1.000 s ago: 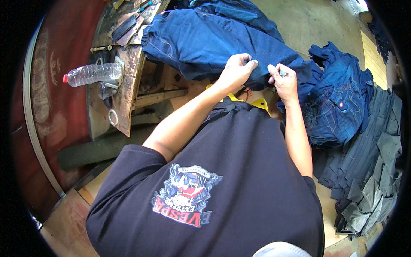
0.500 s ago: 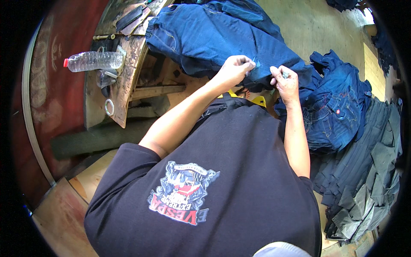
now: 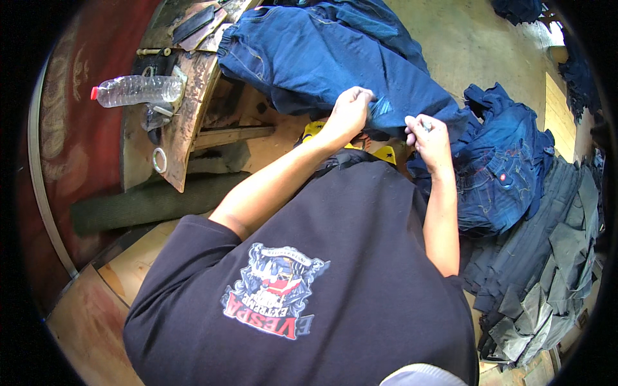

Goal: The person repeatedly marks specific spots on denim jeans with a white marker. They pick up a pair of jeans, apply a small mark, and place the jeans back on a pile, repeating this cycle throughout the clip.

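Both hands barely shift: left hand (image 3: 351, 110) clenched on blue jeans (image 3: 335, 61) draped off the table (image 3: 187, 122); right hand (image 3: 430, 138) pinching something small. I judge slipping fabric risks a misplaced cut.

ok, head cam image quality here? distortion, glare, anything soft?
Head view: heavy fisheye, with a black vignette around the rim and the wooden workbench edge bowed. Bright daylight washes out the floor at upper right; the left side is dim. Left hand and right hand on the blue jeans look sharp, and the grey garment pile near the rim is softer.
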Demonstrator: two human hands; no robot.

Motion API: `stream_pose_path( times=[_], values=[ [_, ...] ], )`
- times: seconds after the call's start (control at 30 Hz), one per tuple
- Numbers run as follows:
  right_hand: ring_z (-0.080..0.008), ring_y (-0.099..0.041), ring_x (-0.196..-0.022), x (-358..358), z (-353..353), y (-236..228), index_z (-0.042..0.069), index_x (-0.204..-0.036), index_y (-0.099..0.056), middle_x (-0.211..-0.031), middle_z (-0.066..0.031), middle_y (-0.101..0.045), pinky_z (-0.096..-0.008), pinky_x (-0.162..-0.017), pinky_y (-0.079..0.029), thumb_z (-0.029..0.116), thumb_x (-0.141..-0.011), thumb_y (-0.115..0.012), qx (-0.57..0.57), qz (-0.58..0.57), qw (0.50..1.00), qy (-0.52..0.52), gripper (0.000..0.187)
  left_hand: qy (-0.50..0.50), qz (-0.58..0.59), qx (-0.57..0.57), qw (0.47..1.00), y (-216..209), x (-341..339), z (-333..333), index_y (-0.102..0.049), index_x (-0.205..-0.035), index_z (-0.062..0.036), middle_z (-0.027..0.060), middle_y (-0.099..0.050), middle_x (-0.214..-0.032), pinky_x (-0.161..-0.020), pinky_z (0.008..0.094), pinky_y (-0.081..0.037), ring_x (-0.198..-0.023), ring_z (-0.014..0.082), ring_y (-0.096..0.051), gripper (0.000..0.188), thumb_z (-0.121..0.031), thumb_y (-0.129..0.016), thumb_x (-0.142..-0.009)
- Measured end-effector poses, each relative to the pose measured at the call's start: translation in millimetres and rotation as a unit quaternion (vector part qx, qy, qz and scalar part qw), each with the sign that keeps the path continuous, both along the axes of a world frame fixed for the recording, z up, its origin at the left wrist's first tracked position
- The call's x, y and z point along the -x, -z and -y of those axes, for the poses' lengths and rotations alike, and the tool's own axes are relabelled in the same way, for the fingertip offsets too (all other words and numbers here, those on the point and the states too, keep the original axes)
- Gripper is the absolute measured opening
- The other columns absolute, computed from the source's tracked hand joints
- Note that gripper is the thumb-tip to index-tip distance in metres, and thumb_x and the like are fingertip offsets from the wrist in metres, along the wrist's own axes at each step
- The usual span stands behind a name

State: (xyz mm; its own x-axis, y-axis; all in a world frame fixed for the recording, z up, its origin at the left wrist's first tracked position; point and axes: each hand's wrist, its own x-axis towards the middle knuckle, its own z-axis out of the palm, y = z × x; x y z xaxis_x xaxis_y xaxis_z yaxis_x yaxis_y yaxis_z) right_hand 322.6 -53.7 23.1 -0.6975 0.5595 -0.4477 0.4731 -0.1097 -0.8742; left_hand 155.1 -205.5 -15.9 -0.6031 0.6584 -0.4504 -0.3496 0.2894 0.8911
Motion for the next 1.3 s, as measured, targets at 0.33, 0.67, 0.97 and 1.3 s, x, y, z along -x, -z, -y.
stream_pose_path(
  times=[0.33, 0.67, 0.97, 1.3],
  values=[
    [-0.0033, -0.052, -0.056, 39.2, 12.3, -48.1, 0.006, -0.103, -0.084, -0.07, 0.0021, -0.069, -0.0211, -0.054, -0.039, 0.027, -0.102, -0.08, 0.09, -0.031, 0.995, -0.009, 0.021, 0.112, 0.106, -0.009, 0.988, -34.9, 10.9, 25.2, -0.07, -0.107, -0.0056, -0.0047, -0.064, -0.085, -0.054, 0.0235, -0.037, -0.062, 0.0023, -0.049, 0.015, -0.018, -0.064, -0.112],
    [-0.0022, -0.046, -0.051, 40.8, 18.5, -11.9, 0.004, -0.105, -0.077, -0.07, 0.0048, -0.063, -0.0207, -0.048, -0.036, 0.019, -0.102, -0.079, 0.195, -0.019, 0.979, 0.047, 0.015, 0.135, 0.031, -0.09, 0.986, -10.2, 2.2, 36.4, -0.069, -0.111, -0.0016, -0.0029, -0.066, -0.09, -0.074, 0.0278, -0.051, -0.08, 0.0061, -0.057, 0.016, -0.017, -0.065, -0.112],
    [-0.0024, -0.047, -0.057, 29.8, 25.9, -9.1, 0.005, -0.108, -0.075, -0.073, 0.0062, -0.06, -0.0209, -0.053, -0.036, 0.021, -0.104, -0.079, 0.159, -0.046, 0.986, -0.01, 0.017, 0.148, -0.026, 0.003, 0.989, -9.0, 8.9, 18.9, -0.067, -0.108, 0.0006, 0.0017, -0.065, -0.087, -0.071, 0.0309, -0.051, -0.077, 0.0097, -0.058, 0.025, -0.024, -0.063, -0.112],
    [-0.0028, -0.048, -0.054, 21.6, 27.5, -23.1, 0.007, -0.096, -0.077, -0.07, 0.0047, -0.063, -0.0211, -0.051, -0.036, 0.028, -0.106, -0.077, 0.187, -0.049, 0.98, 0.041, 0.023, 0.042, 0.081, 0.002, 0.996, -16.1, 4.9, 21.0, -0.068, -0.109, -0.0041, -0.0014, -0.063, -0.084, -0.065, 0.0285, -0.047, -0.071, 0.0085, -0.055, 0.022, -0.024, -0.061, -0.114]
  ],
)
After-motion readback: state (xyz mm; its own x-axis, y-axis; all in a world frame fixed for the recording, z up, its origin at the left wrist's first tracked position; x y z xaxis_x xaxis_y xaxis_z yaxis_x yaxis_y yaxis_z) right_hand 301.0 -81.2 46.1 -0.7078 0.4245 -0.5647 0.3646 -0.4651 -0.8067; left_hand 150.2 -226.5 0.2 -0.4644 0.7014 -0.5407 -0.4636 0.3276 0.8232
